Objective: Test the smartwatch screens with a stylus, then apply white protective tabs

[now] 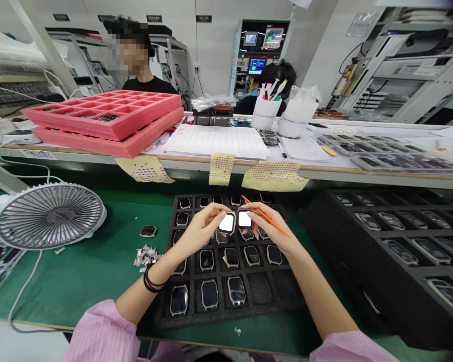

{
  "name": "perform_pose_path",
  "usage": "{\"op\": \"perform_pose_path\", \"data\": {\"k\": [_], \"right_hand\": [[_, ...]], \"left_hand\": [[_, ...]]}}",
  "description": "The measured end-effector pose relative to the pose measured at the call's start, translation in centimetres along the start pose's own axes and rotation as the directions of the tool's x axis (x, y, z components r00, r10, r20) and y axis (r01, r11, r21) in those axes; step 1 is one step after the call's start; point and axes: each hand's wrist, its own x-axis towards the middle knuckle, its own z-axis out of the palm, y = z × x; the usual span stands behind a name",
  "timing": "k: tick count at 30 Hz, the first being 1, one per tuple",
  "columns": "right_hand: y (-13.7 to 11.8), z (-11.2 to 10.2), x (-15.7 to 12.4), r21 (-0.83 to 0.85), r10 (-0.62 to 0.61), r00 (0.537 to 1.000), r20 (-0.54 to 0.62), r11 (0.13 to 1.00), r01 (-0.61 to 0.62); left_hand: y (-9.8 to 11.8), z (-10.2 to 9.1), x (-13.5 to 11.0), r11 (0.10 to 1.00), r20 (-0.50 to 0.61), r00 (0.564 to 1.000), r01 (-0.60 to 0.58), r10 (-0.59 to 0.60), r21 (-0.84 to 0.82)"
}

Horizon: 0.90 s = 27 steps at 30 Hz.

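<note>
My left hand [203, 229] is closed on a smartwatch [226, 222] whose screen glows white. Beside it, my right hand [269, 224] grips a second smartwatch [244, 218], also lit, with a dark purplish rim. An orange stick-like tool [265, 216] runs across the right hand, its tip pointing away from me. Both watches are held side by side above a black foam tray [226, 318]. Rows of watches with dark screens, such as one watch [210, 294], sit in its pockets. The fingers hide part of the tray's upper rows.
A grey fan [49, 216] stands at left, near a loose watch [148, 231] and small scraps [146, 256]. Stacked black trays [362, 281] of watches rise at right. A shelf with red foam trays [109, 115] and papers [215, 141] crosses ahead. Two people sit beyond it.
</note>
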Motion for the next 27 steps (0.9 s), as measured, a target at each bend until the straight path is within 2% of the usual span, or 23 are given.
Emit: {"op": "perform_pose_path", "data": {"k": [5, 10, 19, 27], "right_hand": [[0.7, -0.5, 0.3, 0.027, -0.006, 1.000, 0.029, 1.000, 0.005], [0.9, -0.9, 0.4, 0.039, 0.028, 0.998, 0.064, 0.999, -0.030], [0.9, -0.5, 0.6, 0.045, 0.016, 1.000, -0.017, 0.999, -0.016], [1.0, -0.5, 0.5, 0.029, 0.021, 0.999, -0.032, 0.999, -0.020]], "left_hand": [[-0.5, 0.2, -0.1, 0.999, 0.058, 0.998, -0.003, 0.006, -0.049], [-0.9, 0.2, 0.0, 0.999, 0.066, 0.997, -0.039, 0.038, 0.005], [-1.2, 0.2, 0.5, 0.996, 0.013, 1.000, 0.014, -0.013, -0.091], [-1.1, 0.3, 0.4, 0.996, 0.003, 1.000, -0.014, 0.014, -0.084]]}}
